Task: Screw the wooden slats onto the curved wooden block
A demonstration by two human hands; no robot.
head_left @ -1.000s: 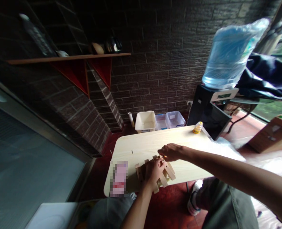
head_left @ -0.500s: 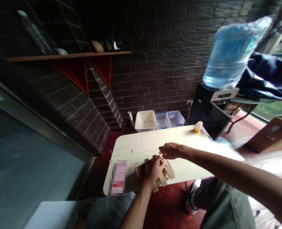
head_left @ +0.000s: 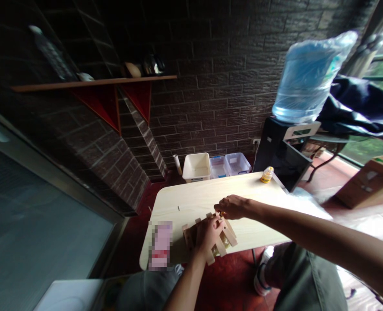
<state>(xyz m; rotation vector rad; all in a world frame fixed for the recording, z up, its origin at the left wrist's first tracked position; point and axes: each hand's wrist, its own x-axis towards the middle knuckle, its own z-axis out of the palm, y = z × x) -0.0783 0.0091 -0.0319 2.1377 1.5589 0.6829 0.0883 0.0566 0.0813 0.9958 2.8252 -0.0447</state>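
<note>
A small slatted wooden frame (head_left: 220,245) rests near the front edge of the pale table (head_left: 191,194). My left hand (head_left: 208,232) lies on top of it, its fingers bent around the slats near the upper right corner. Just above that corner, my right hand (head_left: 232,207) is closed round a small tool with a yellow part (head_left: 223,213); its tip is at the wood beside my left fingertips. Something yellowish and clear shows between the slats. Fine detail at the fingertips is too small to tell.
A small dark rod (head_left: 178,208) and a pixelated pink item (head_left: 161,245) lie on the table's left part. A yellow-capped clear bottle (head_left: 267,175) stands at the back right. Behind are a cream bin (head_left: 197,167), clear bins (head_left: 237,164) and a water dispenser (head_left: 277,151).
My right hand has turned slightly at the frame's corner, and more of the yellow tool shows. My left hand keeps its place on the frame. The camera view has shifted a little.
</note>
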